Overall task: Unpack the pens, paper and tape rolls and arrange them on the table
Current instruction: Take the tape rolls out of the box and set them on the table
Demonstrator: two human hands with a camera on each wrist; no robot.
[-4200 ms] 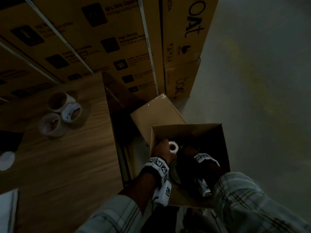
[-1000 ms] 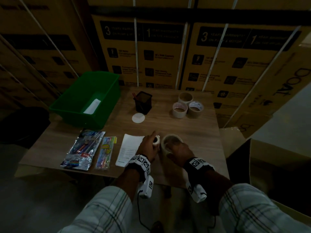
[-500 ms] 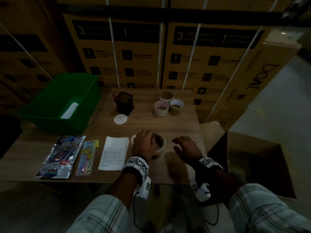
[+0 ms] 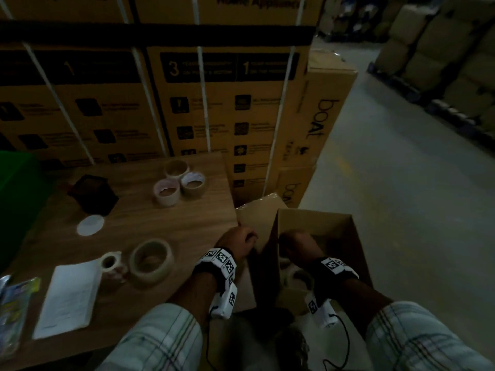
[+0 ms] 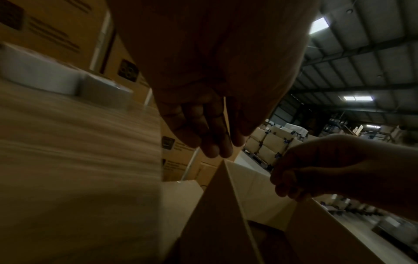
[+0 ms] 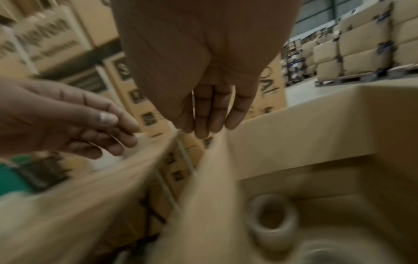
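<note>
An open cardboard box stands on the floor just right of the wooden table. My right hand hangs over the box's inside, fingers straight and empty. My left hand hovers at the box's left wall, fingers relaxed, holding nothing. A tape roll lies on the box floor below the right hand. On the table's front sit a large tape roll, a small roll, a white paper and pen packs. Three rolls stand at the back.
A black pen holder and a white disc sit mid-table, with a green bin at the far left. Strapped cartons form a wall behind the table. Bare concrete floor stretches right of the box.
Both hands left the table and moved right to the open box. The large and small tape rolls stay on the table front. My view swung right.
</note>
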